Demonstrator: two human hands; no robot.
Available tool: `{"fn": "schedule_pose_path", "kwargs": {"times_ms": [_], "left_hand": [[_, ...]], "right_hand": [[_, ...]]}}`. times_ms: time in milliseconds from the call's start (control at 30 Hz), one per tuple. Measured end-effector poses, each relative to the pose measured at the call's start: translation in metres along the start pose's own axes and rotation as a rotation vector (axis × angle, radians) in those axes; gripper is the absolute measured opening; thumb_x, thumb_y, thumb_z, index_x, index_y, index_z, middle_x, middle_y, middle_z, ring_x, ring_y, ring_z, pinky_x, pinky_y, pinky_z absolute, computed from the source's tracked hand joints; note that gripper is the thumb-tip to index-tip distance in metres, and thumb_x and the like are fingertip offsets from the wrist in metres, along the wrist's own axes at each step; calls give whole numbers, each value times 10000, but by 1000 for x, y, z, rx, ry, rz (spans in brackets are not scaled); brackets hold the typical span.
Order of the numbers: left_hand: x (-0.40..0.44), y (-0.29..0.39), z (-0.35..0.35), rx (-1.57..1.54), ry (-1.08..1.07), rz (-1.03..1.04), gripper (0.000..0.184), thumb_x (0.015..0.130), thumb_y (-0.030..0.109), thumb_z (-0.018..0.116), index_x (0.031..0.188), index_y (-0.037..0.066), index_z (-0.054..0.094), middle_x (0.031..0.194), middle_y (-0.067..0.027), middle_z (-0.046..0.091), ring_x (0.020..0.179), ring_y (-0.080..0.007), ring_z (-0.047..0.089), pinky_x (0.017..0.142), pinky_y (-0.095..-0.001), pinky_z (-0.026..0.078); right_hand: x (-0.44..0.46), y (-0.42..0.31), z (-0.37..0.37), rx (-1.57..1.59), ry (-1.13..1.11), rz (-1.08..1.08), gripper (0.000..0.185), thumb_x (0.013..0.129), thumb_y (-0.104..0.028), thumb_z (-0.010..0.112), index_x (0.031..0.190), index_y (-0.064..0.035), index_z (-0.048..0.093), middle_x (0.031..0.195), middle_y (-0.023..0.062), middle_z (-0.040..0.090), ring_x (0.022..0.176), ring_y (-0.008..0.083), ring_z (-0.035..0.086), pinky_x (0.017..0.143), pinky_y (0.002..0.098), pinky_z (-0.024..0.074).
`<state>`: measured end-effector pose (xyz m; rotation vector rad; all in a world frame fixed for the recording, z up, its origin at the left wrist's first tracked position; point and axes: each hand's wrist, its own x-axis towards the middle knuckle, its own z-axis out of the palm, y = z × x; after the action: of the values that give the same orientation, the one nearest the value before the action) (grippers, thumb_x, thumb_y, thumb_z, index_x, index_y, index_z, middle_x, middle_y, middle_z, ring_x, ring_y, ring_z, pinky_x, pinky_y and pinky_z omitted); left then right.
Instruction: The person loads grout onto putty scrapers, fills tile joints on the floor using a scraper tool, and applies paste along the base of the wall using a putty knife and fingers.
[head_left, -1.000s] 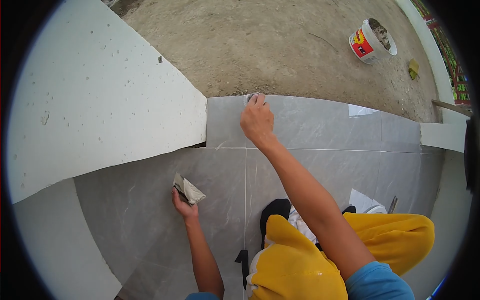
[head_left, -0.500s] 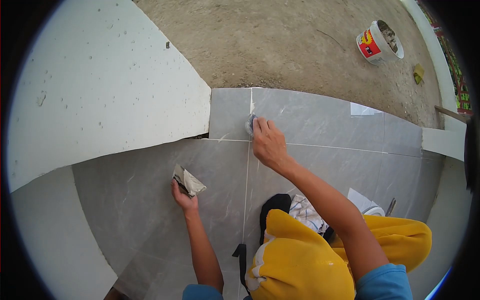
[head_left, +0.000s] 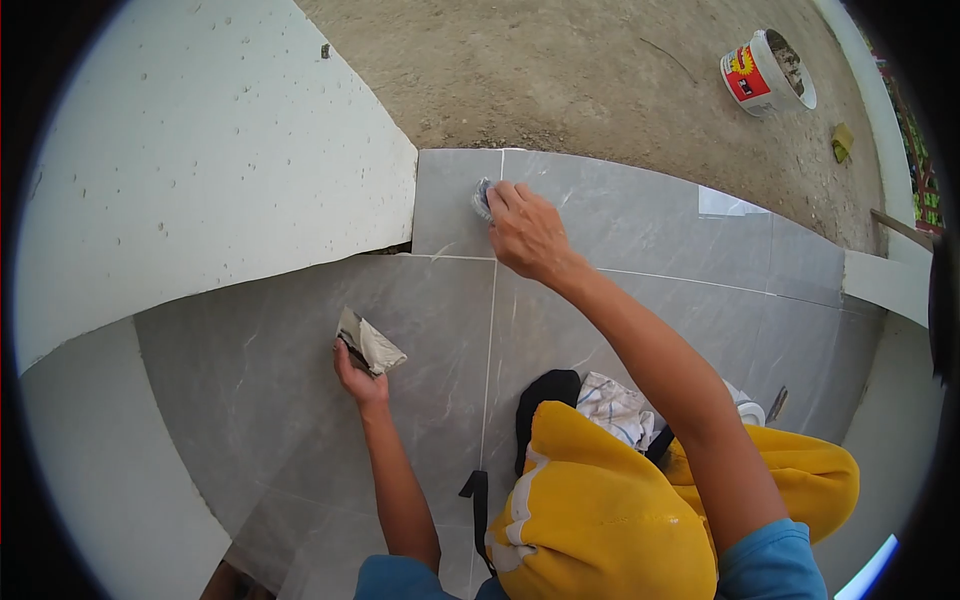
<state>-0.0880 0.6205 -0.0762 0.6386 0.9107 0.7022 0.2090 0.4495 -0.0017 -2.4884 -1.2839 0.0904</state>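
My left hand [head_left: 362,382] is closed around a putty knife [head_left: 349,326], its blade loaded with a lump of off-white paste [head_left: 380,350]. It is held above the large grey floor tiles [head_left: 290,400]. My right hand [head_left: 532,232] pinches a small rounded pad [head_left: 482,199], bluish with a whitish, see-through edge; its exact kind is unclear. The pad is at the tile surface, just left of the upright white joint [head_left: 501,166] near the far tile edge. My fingers hide part of the joint and of the pad.
A white wall block [head_left: 230,150] borders the tiles at left, with a dark gap at its corner. Rough concrete lies beyond. A paste-smeared white bucket [head_left: 762,82] and a yellowish sponge [head_left: 842,142] stand there. A checked cloth [head_left: 613,408] lies by my foot.
My right hand has moved the pad up and left, off the joint onto the left tile. The pale smear beside the upper joint no longer shows. The left hand still holds the putty knife.
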Motion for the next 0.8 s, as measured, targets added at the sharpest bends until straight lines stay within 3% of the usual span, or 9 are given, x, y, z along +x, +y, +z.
{"fn": "schedule_pose_path", "kwargs": {"times_ms": [167,300,433,567,667,800], "left_hand": [[1,3,2,23,-20,2,359,958,310,504,1181,29,531,1167,-77,564,1116,-221,541,965,-377,424],[2,2,-3,36,-38,-7,356,961,306,492,1180,28,532,1166,-78,565,1117,-223,540,968,-378,424],[7,-1,-13,13,-84,-29,353,960,303,493,1178,28,535,1165,-75,566,1112,-223,541,963,-377,428],[11,-4,-17,30,-65,-22,355,958,308,507,1175,30,538,1158,-72,568,1103,-221,544,954,-373,430],[8,-3,-11,-18,-73,-34,351,958,307,506,1171,29,539,1152,-75,571,1102,-218,546,953,-372,431],[7,-2,-5,-9,-92,-27,347,960,305,503,1168,30,540,1148,-75,573,1103,-214,546,953,-370,432]], "right_hand": [[-66,-59,1,142,-111,-52,315,783,-107,537,1047,58,585,974,138,557,911,270,543,739,377,466],[-49,-30,-31,307,-180,48,352,797,-120,602,1119,22,585,1130,132,570,991,289,541,859,381,469],[4,29,-39,125,29,50,293,762,-104,591,1035,1,615,1043,89,602,930,292,544,785,390,491],[10,36,-18,21,35,-22,272,741,-112,605,990,-2,623,1022,89,602,898,280,546,771,382,491],[-35,-7,-7,135,-148,-209,248,731,-143,615,940,-10,625,979,100,594,872,254,558,747,364,488],[-86,-38,-14,163,-254,-202,288,735,-183,614,945,9,654,983,132,631,887,274,587,754,372,497]]}}
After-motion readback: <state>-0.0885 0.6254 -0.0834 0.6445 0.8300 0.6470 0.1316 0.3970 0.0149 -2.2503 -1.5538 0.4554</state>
